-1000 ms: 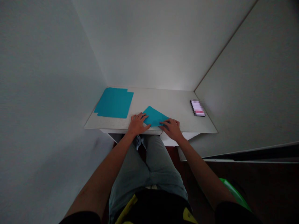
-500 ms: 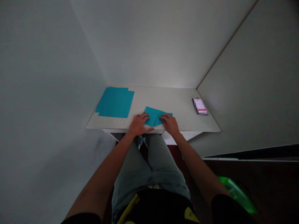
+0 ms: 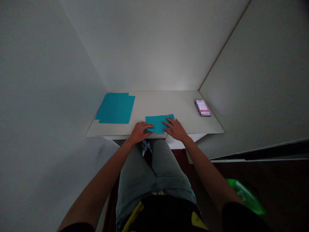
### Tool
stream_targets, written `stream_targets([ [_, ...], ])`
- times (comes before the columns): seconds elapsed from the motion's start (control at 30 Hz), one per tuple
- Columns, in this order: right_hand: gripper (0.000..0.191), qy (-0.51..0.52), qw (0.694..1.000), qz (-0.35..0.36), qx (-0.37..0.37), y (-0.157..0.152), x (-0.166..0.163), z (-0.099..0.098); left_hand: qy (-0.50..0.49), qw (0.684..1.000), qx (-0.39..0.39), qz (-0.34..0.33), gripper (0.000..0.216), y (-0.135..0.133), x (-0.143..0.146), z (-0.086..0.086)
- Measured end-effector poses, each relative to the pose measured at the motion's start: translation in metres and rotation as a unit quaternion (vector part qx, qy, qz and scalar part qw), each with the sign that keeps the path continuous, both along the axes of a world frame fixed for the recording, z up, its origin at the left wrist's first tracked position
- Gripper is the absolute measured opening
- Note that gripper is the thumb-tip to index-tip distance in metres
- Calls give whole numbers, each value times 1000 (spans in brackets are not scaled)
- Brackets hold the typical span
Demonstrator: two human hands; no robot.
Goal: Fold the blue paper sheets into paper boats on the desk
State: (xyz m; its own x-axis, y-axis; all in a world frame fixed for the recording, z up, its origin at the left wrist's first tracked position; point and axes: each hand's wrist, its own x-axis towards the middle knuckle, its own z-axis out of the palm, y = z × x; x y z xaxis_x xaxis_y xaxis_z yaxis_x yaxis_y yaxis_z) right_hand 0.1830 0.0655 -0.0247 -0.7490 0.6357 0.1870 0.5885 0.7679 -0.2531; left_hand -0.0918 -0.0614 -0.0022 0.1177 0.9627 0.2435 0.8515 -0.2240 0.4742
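A folded sheet of teal paper (image 3: pixel 157 120) lies at the front edge of the white table, its long side running across in front of me. At its left end my left hand (image 3: pixel 140 131) has the fingers bent together over the paper and the thumb at the near corner, closed on that end. My right hand (image 3: pixel 176 129) rests on the right part with its fingers spread and flat, holding nothing. The fingers cover parts of the paper's left and right ends.
Flat teal sheets (image 3: pixel 116 109) overlap on the left of the white table (image 3: pixel 166 100). A phone (image 3: pixel 203 108), its screen blurred out, lies at the right end. Walls close in behind and on both sides. Something bright green (image 3: pixel 246 196) is at the lower right.
The folded paper has turned, its right end now higher and its top edge nearly level. My right hand's fingers have spread out over it. My left hand's fingers have drawn together.
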Motion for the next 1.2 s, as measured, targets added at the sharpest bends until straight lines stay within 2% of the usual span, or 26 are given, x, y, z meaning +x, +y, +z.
stream_targets([
  [0.17,57,8,1000,-18,10,-5,-3,2,-50,976,79,199,59,22,28,-1],
  [0.23,57,9,1000,-23,14,-7,-4,3,-44,970,67,230,54,30,43,-2],
  [0.37,56,4,999,-32,23,-12,-6,7,16,991,21,132,25,34,63,-3],
  [0.43,57,1,999,-37,24,-14,-6,10,39,994,20,104,24,31,65,-3],
  [0.6,59,9,998,-50,21,-18,-7,13,77,991,18,105,43,23,59,-3],
  [0.7,70,27,998,-50,21,-17,-7,12,105,988,-3,115,66,22,52,-4],
  [0.8,81,48,997,-55,7,-15,-7,9,114,987,-20,115,76,22,43,-6],
  [0.9,86,71,996,-53,-14,-11,-6,7,89,991,-18,103,85,19,32,-6],
  [1.03,80,128,990,-35,-43,-1,-1,3,13,995,-8,95,87,15,18,-5],
  [1.2,63,191,976,-9,-107,16,9,-6,-96,990,-17,103,55,14,6,-8],
])
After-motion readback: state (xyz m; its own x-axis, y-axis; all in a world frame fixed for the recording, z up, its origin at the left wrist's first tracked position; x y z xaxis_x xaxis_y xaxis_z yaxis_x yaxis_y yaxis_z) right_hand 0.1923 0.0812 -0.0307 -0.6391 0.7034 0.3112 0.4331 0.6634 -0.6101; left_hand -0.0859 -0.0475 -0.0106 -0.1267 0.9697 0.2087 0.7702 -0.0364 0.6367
